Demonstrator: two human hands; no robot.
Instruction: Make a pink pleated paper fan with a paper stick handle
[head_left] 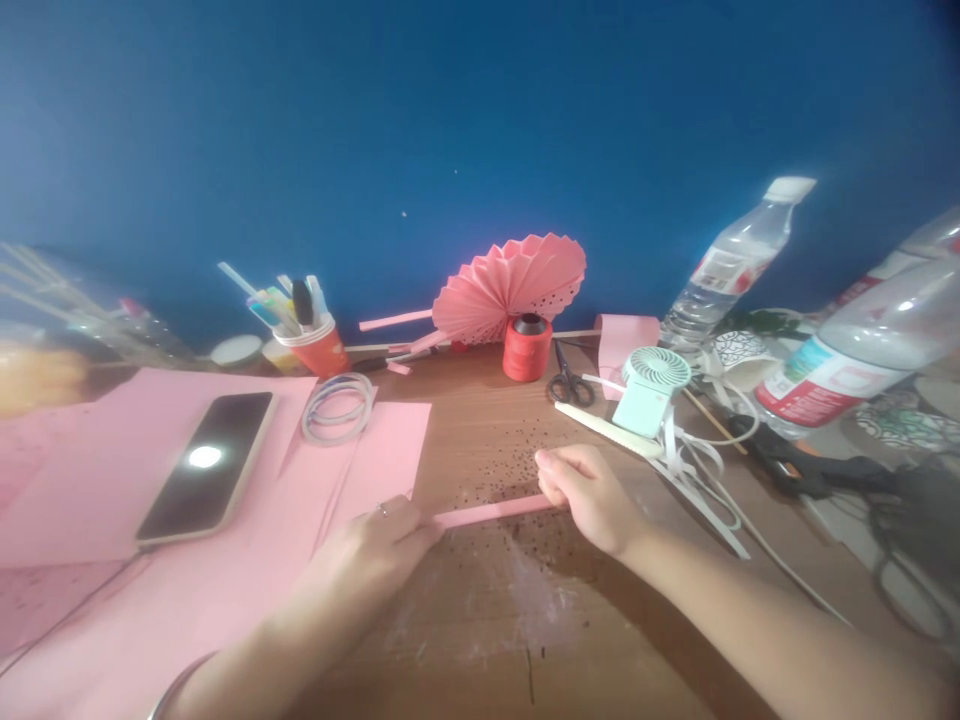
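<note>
Between my two hands a narrow pink paper strip (491,513) is stretched above the wooden table (465,600). My left hand (390,540), with a ring on one finger, is closed on the strip's left end. The fingers of my right hand (589,490) curl into a fist around its right end. Small dark specks are scattered on the wood around the strip. Behind it, a red spool of thread (527,350) stands upright in front of a pleated pink paper fan (510,285) that leans near the blue wall.
Pink paper sheets (382,440) cover the left side, bearing a phone (210,465) and a coiled cable (337,408). A red cup of pens (319,345) stands behind. To the right are scissors (570,382), a mint handheld fan (649,395), a white cord and water bottles (731,265).
</note>
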